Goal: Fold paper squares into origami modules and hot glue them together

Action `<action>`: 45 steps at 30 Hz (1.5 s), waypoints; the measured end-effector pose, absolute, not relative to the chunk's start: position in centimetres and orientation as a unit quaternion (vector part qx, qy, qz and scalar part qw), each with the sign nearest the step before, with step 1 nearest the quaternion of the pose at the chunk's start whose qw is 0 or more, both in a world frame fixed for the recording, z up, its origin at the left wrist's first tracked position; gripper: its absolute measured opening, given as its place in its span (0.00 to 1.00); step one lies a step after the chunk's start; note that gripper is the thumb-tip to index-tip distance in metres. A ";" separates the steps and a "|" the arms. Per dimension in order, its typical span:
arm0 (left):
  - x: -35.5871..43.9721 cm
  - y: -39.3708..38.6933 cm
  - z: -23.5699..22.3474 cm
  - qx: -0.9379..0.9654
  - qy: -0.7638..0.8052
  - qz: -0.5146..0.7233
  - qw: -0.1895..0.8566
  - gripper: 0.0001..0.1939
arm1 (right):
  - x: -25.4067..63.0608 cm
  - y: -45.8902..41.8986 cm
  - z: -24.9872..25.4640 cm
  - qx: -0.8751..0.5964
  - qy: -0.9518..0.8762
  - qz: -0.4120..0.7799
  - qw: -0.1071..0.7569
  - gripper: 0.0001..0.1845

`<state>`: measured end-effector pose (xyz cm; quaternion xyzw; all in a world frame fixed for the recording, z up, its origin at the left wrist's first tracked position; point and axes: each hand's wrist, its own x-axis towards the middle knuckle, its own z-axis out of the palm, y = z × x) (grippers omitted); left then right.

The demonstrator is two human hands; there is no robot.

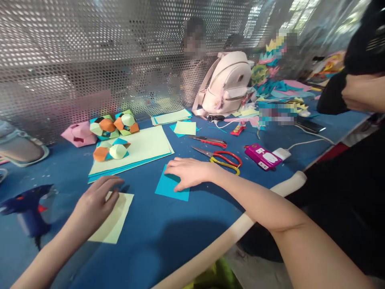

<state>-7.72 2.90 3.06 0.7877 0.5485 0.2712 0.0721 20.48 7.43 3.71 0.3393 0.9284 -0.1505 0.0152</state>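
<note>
Fingers spread, my right hand [189, 171] rests over a square of blue paper [172, 192] on the table and covers its upper part. To the left, my left hand [98, 200] hovers at or just above a pale yellow sheet of paper [116, 224], its fingers loosely bent and apart with nothing visible between them. Whether those fingertips touch the sheet I cannot tell. Behind both hands lies a stack of larger yellow and blue sheets [150, 144], with a folded paper piece [112, 151] in orange, yellow and blue on top.
Scissors [224, 159] and a red-handled cutter [209, 141] lie beyond my right hand. A blue glue gun [28, 208] stands at far left. Folded paper models [80, 134], a pink backpack [227, 86] and a purple power strip [262, 156] surround the area. Another person's arm [365, 92] is at right.
</note>
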 end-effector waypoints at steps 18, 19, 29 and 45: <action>0.0 3.1 0.5 0.836 0.510 0.159 0.127 0.23 | 18.7 8.4 0.9 0.424 0.889 -0.118 -0.127 0.13; 0.0 3.1 0.5 0.835 0.510 0.161 0.130 0.22 | 18.6 8.7 0.6 0.428 0.887 -0.116 -0.131 0.13; 0.0 2.6 1.5 0.692 0.598 0.334 0.228 0.28 | 19.5 9.4 1.9 0.411 0.856 -0.211 -0.232 0.08; 1.0 2.1 2.3 0.404 0.538 0.558 0.486 0.21 | 20.1 8.1 3.0 0.386 0.712 -0.455 -0.369 0.05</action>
